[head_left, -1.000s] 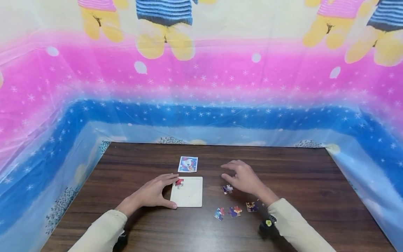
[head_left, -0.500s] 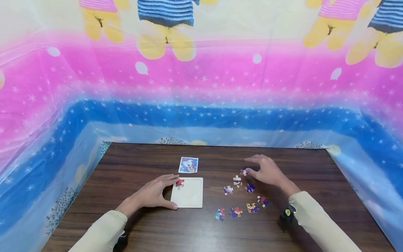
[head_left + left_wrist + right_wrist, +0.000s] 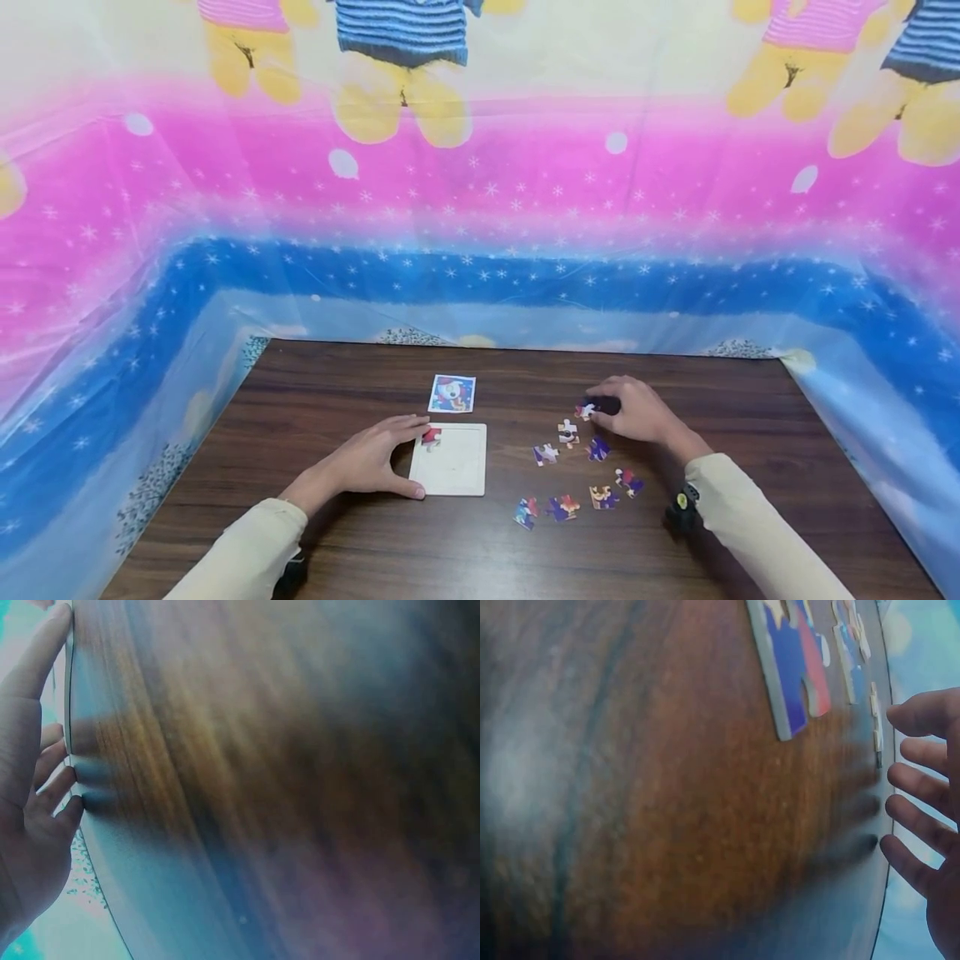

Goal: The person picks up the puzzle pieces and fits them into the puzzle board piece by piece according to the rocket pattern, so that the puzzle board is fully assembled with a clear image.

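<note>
Bracing the puzzle tray (image 3: 450,467) with my left hand (image 3: 367,462), fingers flat along its 9 o'clock edge | right hand (image 3: 637,412), fingertips curled, pinching the far piece (image 3: 584,410) at 1 o'clock | lift straight, sparing neighbouring loose pieces (image 3: 567,432).

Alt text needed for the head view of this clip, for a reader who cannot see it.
A person's right hand touches a puzzle piece on a dark wooden table, other loose pieces scattered nearby. The left hand rests against a white puzzle tray holding one piece; a reference picture lies behind it.
</note>
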A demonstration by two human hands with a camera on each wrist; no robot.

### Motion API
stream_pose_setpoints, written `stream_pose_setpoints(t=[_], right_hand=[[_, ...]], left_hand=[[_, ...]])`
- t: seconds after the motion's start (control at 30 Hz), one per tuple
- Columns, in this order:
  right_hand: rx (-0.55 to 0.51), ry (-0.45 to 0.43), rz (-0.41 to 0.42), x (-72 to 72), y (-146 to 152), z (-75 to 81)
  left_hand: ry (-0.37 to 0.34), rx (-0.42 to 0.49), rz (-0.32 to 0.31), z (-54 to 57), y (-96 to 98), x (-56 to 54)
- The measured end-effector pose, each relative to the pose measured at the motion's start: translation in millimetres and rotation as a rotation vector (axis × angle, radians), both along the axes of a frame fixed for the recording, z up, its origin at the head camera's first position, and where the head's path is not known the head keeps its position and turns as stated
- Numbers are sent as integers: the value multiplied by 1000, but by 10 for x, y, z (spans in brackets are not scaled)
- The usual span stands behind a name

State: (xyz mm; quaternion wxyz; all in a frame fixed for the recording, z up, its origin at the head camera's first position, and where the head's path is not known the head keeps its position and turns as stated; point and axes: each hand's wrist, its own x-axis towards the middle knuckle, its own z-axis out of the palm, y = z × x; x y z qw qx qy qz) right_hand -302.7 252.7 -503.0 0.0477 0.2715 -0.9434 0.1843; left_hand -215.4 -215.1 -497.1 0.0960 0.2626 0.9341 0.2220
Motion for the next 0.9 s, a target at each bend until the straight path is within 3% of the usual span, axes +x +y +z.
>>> stream_pose_setpoints(t=[0.3, 0.9], right_hand=[[46, -18, -3, -26, -4, -60], [66, -63, 74, -42, 42, 32]], left_hand=[[4, -4, 4, -4, 14, 1], [-4, -6, 15, -27, 13, -3]])
